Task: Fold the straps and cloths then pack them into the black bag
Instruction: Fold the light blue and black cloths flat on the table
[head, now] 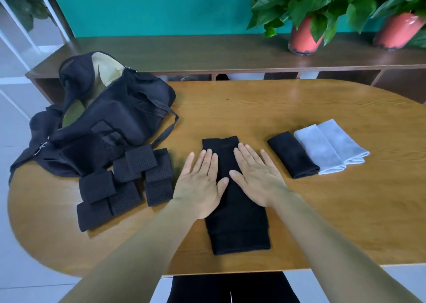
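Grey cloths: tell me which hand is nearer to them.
Right. The right hand lies flat on the long black cloth, on its side toward the grey cloths, with a small folded black cloth between. The left hand presses the same cloth's far side, farther away.

Left hand [200, 187] and right hand [258, 178] lie flat, fingers [208, 162] straight.

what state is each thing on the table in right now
black bag, open, tan lining showing
mesh straps, folded, piled beside the bag
long black cloth, flat under both hands
small black cloth, folded
grey cloths, folded, side by side
left hand, open, flat on the long black cloth
right hand, open, flat on the long black cloth
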`<state>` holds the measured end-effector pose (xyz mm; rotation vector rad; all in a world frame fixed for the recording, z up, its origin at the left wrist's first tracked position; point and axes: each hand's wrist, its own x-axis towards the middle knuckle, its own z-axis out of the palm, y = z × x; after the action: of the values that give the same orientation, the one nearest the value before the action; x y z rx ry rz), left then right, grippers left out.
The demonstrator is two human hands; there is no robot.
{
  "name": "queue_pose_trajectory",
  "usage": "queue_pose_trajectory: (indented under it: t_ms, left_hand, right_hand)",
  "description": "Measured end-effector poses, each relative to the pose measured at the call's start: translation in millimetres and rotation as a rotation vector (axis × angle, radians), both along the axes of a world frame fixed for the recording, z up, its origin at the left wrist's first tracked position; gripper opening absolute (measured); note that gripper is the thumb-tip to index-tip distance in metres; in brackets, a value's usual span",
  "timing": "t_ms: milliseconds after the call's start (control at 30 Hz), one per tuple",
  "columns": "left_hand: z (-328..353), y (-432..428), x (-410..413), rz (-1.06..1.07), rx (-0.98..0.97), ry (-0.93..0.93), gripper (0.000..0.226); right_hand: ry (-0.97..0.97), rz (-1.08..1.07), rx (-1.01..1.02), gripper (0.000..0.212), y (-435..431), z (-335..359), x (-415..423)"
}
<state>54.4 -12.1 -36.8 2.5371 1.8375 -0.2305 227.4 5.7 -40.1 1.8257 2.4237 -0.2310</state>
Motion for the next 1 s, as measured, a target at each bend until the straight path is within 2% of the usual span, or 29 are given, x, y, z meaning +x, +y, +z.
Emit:
queue_pose_trajectory:
  t_ms: [233, 367, 533, 833, 1000]
  left_hand:
    - [8.2, -3.1, -4.2, -0.035, 0.073, 0.029, 0.068]
    - [17.3, -27.9, -10.4, -0.105, 0.178, -0.132, 0.078]
    - [15.4, -73.9, -11.3, -0.216, 0.116, -0.247, 0.074]
    - [-9.6, -112.7, -13.2, -0.126, 0.033, -0.132, 0.09]
    - [-6.4, -120.7, -12.6, -0.139, 0.018, -0.099, 0.087]
  right_hand:
    - [0.043, -0.021, -0.04, 0.065, -8.1, 10.5, 2.0]
    - [0.126, 0.025, 0.024, 0.064, -39.8, 28.2, 13.8]
    - [0.164, 0.117, 0.04, 0.064, -100.5, 29.6, 18.6]
    - [0.082, 0.119, -0.004, 0.062, -142.2, 9.3, 14.2]
    - [0.06, 0.108, 0.002, 0.062, -151.6, 9.5, 13.0]
